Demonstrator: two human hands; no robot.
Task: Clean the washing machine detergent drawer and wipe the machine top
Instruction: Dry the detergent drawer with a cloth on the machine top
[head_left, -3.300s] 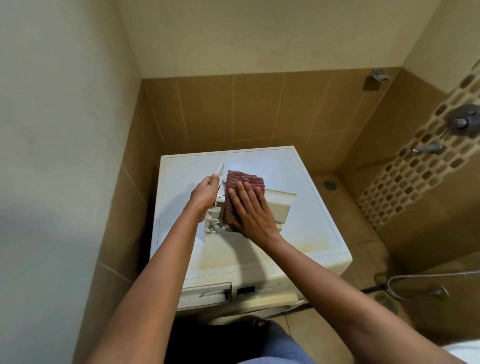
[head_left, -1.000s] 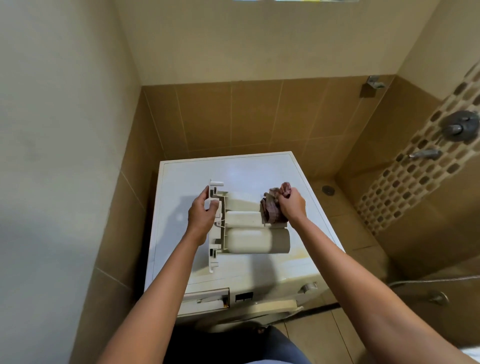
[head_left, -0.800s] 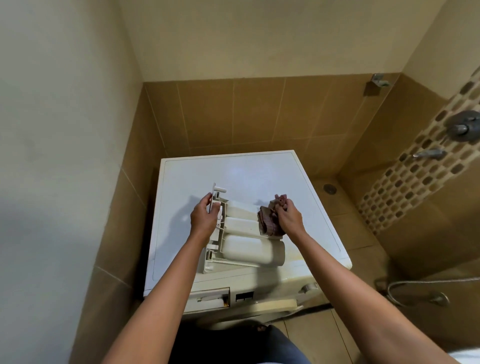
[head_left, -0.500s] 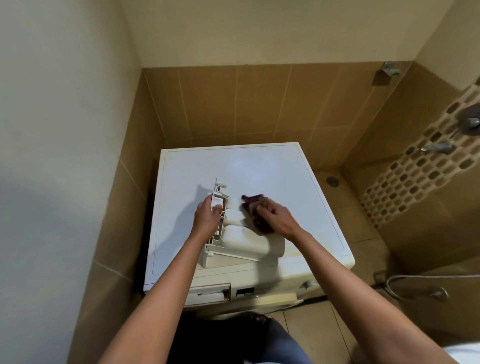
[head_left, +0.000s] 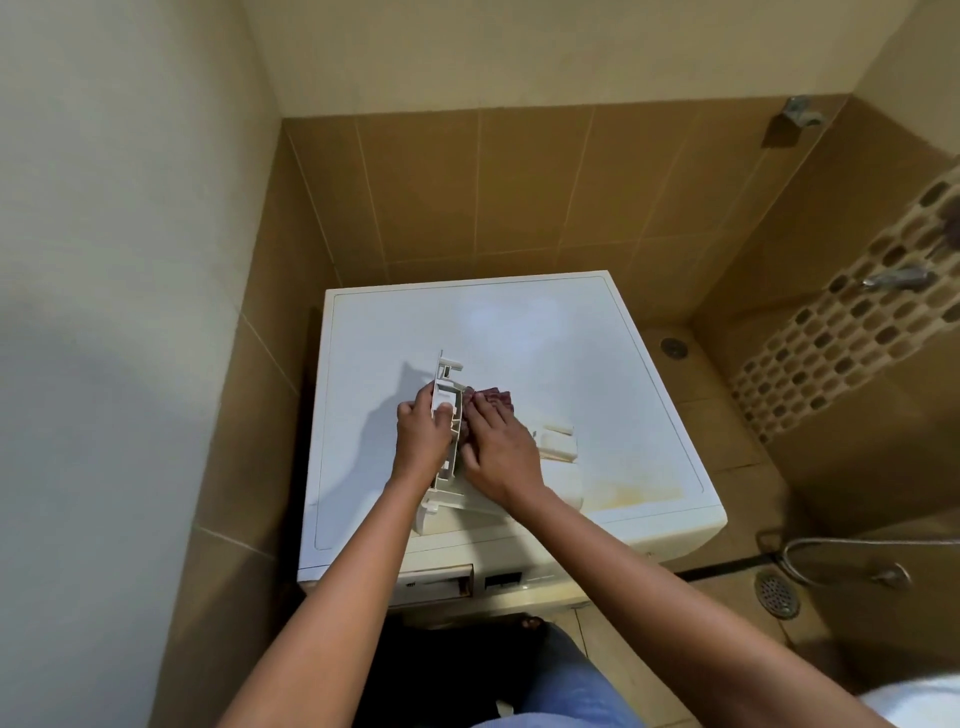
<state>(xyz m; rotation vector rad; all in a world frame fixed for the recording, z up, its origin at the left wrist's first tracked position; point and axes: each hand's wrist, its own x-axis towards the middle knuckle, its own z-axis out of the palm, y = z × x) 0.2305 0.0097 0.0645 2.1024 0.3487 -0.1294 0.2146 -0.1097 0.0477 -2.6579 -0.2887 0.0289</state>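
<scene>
The white detergent drawer (head_left: 558, 441) lies on the white top of the washing machine (head_left: 571, 343), lengthwise from left to right. My left hand (head_left: 422, 436) grips its left end piece and holds it steady. My right hand (head_left: 498, 449) presses a dark red cloth (head_left: 493, 397) flat onto the drawer beside the left hand. Most of the cloth is hidden under the right hand. A yellowish stain (head_left: 639, 488) marks the machine top near its front right.
The machine stands in a corner, with a plain wall on the left and brown tiles (head_left: 493, 197) behind. The empty drawer slot (head_left: 434, 582) is in the front panel. To the right are a shower tap (head_left: 898, 278), floor drains (head_left: 776, 597) and a hose (head_left: 852, 545).
My right hand has carried the cloth from the drawer's right end leftwards to beside my left hand and now lies flat on it. The left hand has kept its grip.
</scene>
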